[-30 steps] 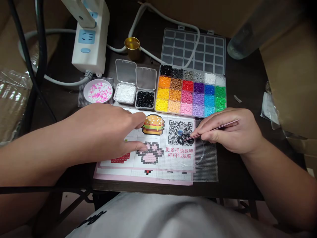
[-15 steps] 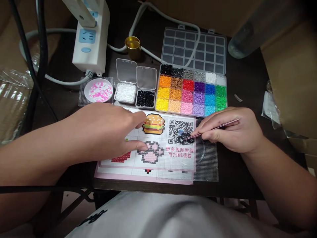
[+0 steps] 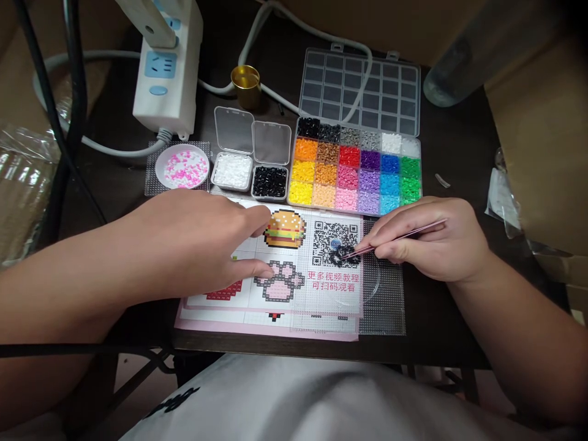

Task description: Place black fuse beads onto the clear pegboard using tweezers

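My right hand (image 3: 432, 242) pinches thin pink tweezers (image 3: 395, 239), their tips touching a small cluster of black beads (image 3: 345, 256) on a clear pegboard (image 3: 367, 294). The pegboard lies over the pattern sheet (image 3: 285, 269), which shows a burger, a paw, a heart and a QR code. My left hand (image 3: 197, 245) rests on that sheet with its fingers loosely curled, the thumb beside the paw picture and a finger pointing at the burger. It holds nothing.
A bead organiser (image 3: 353, 174) with several coloured compartments stands open behind the sheet. Left of it are small boxes of white beads (image 3: 232, 171) and black beads (image 3: 270, 182), and a dish of pink beads (image 3: 182, 166). A power strip (image 3: 163, 67), cables and a gold cap (image 3: 245, 82) lie further back.
The tweezer tips have shifted slightly over the black bead cluster. My left hand has stayed in place.
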A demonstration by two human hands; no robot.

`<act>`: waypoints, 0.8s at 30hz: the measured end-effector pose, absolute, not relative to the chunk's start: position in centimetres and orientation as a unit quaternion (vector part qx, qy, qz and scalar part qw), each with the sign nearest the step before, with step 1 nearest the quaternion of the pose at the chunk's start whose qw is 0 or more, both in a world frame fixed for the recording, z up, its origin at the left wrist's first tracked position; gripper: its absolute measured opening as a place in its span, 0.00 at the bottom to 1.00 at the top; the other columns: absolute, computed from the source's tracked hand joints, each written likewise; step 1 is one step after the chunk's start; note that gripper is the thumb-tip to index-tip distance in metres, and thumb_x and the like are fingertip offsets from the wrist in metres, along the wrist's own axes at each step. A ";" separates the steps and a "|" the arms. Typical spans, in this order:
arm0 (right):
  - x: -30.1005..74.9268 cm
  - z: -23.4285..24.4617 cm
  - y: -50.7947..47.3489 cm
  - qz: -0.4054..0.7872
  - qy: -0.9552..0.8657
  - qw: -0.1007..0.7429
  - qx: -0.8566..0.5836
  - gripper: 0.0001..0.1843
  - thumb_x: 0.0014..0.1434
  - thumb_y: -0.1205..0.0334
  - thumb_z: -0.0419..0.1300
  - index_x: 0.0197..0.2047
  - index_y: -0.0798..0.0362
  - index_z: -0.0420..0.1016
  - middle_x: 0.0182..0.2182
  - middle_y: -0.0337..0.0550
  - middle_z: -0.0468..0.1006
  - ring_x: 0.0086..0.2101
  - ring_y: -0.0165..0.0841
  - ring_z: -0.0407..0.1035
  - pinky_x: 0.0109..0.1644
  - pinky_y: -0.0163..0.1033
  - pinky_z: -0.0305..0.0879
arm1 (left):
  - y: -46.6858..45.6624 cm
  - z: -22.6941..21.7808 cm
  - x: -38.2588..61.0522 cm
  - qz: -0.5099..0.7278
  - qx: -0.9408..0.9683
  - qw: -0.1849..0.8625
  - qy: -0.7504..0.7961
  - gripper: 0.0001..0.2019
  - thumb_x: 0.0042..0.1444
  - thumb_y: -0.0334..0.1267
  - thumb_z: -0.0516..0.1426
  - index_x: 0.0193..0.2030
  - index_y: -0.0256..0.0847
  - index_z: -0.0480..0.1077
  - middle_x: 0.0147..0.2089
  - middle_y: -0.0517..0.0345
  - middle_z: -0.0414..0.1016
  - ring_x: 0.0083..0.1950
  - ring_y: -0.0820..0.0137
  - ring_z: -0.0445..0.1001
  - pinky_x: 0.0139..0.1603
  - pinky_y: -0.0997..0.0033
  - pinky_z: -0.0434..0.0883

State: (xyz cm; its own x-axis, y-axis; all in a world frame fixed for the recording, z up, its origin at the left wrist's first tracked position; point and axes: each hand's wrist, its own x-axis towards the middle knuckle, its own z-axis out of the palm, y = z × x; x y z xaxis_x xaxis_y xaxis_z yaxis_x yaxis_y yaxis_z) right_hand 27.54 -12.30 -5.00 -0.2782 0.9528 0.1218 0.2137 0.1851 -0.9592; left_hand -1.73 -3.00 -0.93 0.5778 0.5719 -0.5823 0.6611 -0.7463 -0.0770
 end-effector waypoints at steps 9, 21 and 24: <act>27.7 -5.1 -12.6 0.470 -0.641 0.398 -0.458 0.04 0.57 0.62 0.78 0.37 0.43 0.92 0.32 0.43 0.90 0.25 0.33 0.81 0.20 0.32 0.72 | -3.1 -1.1 -1.9 -0.297 0.883 0.062 0.359 0.31 0.55 0.68 0.57 0.56 0.51 0.77 0.34 0.47 0.84 0.34 0.53 0.79 0.36 0.55 0.75; 27.6 -5.1 -12.9 0.463 -0.648 0.413 -0.442 0.11 0.58 0.67 0.77 0.40 0.39 0.92 0.34 0.40 0.90 0.30 0.37 0.85 0.28 0.36 0.81 | -2.9 -1.1 -2.1 -0.305 0.880 0.098 0.351 0.39 0.54 0.76 0.52 0.58 0.50 0.77 0.33 0.46 0.82 0.39 0.47 0.82 0.40 0.52 0.74; 27.6 -5.2 -12.9 0.462 -0.649 0.410 -0.444 0.11 0.58 0.66 0.77 0.40 0.38 0.92 0.34 0.40 0.90 0.30 0.37 0.85 0.27 0.36 0.80 | -2.9 -1.2 -2.1 -0.302 0.879 0.103 0.353 0.39 0.53 0.76 0.52 0.58 0.50 0.77 0.33 0.46 0.82 0.40 0.45 0.82 0.40 0.51 0.74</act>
State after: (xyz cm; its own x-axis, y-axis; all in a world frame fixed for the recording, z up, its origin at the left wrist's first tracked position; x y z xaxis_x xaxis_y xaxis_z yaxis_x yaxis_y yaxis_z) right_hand 27.64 -12.88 -5.15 -0.2686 0.9555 0.1221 0.1984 0.1789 -0.9637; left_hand -2.11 -2.86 -1.22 0.5677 0.5589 -0.6044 0.6833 -0.7294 -0.0327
